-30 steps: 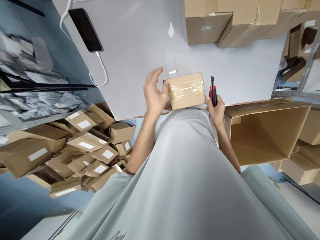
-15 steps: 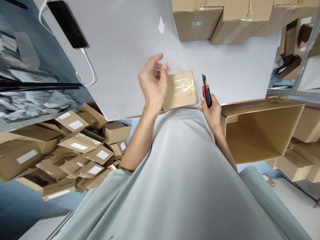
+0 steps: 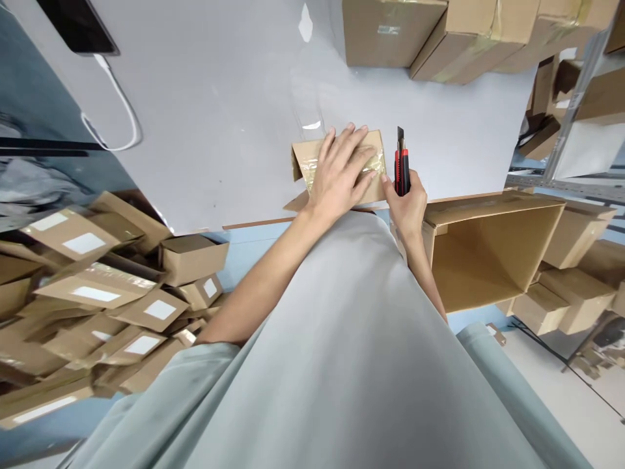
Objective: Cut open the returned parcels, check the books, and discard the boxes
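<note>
A small cardboard box point(image 3: 305, 151) with clear tape over its top lies at the near edge of the white table point(image 3: 219, 117). One flap stands open at its left end. My left hand point(image 3: 339, 166) rests flat on the taped top, fingers stretched out. Just right of the box, my right hand point(image 3: 409, 198) is closed around a red and black box cutter point(image 3: 402, 170), its blade out and pointing away from me. The right thumb reaches the box's right side. Beyond the box lies a transparent plastic piece point(image 3: 311, 124), hard to make out.
Taped cartons point(image 3: 390, 36) stand at the table's back right. A phone point(image 3: 78, 26) with a white cable point(image 3: 122, 98) lies at the left. A large open carton point(image 3: 488, 260) is beside me at right. Many small boxes point(image 3: 141, 312) are heaped at lower left.
My left hand has come down from above the box's left end onto its top. The left-end flap now shows open. My right hand still holds the cutter. The view has shifted.
</note>
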The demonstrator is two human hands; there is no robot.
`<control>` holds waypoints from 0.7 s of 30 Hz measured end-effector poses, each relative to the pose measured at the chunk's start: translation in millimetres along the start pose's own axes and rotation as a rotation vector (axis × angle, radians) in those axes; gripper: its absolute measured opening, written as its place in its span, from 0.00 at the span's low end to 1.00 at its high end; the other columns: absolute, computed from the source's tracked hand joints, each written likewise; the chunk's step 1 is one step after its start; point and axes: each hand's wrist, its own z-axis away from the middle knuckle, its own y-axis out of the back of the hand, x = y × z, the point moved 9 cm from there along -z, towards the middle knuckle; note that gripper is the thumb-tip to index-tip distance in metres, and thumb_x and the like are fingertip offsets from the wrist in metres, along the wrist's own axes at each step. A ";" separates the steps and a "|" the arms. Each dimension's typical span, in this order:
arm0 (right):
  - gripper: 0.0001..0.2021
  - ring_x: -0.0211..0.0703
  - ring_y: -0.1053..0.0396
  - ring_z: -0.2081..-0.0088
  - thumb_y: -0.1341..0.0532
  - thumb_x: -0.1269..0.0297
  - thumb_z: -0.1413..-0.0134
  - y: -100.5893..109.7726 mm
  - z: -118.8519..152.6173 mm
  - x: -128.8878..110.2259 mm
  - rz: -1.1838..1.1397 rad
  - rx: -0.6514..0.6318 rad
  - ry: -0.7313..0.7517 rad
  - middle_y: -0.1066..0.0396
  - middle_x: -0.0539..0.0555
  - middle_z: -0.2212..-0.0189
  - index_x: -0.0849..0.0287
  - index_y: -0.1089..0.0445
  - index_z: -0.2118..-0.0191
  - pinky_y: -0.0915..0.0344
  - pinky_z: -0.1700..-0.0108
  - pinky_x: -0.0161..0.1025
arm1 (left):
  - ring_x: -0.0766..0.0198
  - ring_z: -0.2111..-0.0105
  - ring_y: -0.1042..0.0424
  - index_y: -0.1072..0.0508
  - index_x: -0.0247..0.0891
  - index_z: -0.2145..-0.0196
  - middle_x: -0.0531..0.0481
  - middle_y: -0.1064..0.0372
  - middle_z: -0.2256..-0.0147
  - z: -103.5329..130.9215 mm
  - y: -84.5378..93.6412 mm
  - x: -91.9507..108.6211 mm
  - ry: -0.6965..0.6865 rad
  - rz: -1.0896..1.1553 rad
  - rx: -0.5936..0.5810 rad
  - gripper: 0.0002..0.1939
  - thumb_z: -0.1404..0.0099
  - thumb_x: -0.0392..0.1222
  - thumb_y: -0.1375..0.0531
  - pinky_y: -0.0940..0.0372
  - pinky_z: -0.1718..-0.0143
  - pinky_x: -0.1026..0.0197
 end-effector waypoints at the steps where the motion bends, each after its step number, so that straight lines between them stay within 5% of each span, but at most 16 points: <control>1: 0.26 0.51 0.20 0.49 0.48 0.40 0.18 3.6 4.7 -4.5 0.026 0.006 0.011 0.18 0.59 0.51 0.55 0.27 0.36 0.25 0.45 0.44 | 0.35 0.18 0.47 0.22 0.56 0.35 0.48 0.34 0.23 0.0 1.0 -1.2 -0.008 0.005 -0.001 0.27 0.23 0.70 0.37 0.60 0.15 0.25; 6: 0.29 0.56 0.22 0.35 0.56 0.52 0.15 21.1 41.3 -32.0 0.177 -0.031 0.069 0.23 0.66 0.33 0.56 0.39 0.20 0.26 0.37 0.48 | 0.34 0.18 0.47 0.23 0.55 0.35 0.48 0.34 0.23 0.0 0.6 -5.3 -0.016 0.081 0.012 0.28 0.23 0.71 0.38 0.62 0.15 0.24; 13: 0.34 0.63 0.16 0.47 0.55 0.50 0.16 12.3 57.1 -32.0 0.337 -0.104 -0.014 0.20 0.67 0.44 0.55 0.50 0.14 0.23 0.46 0.52 | 0.38 0.16 0.51 0.23 0.56 0.35 0.55 0.38 0.21 -0.7 -7.0 -9.4 -0.049 0.135 -0.009 0.28 0.22 0.72 0.42 0.72 0.13 0.27; 18: 0.35 0.60 0.17 0.50 0.57 0.48 0.15 10.5 58.9 -33.9 0.345 -0.048 0.030 0.20 0.65 0.51 0.56 0.51 0.14 0.23 0.47 0.51 | 0.45 0.13 0.65 0.27 0.58 0.31 0.65 0.41 0.20 -0.4 -16.2 -12.1 -0.048 0.132 -0.067 0.33 0.21 0.75 0.50 0.81 0.12 0.31; 21: 0.35 0.59 0.17 0.51 0.56 0.47 0.15 6.7 60.0 -33.0 0.404 -0.032 0.015 0.21 0.63 0.53 0.55 0.53 0.13 0.23 0.47 0.51 | 0.45 0.14 0.58 0.26 0.58 0.33 0.63 0.41 0.20 0.2 -14.6 -8.1 -0.064 0.137 -0.040 0.30 0.20 0.72 0.49 0.78 0.12 0.32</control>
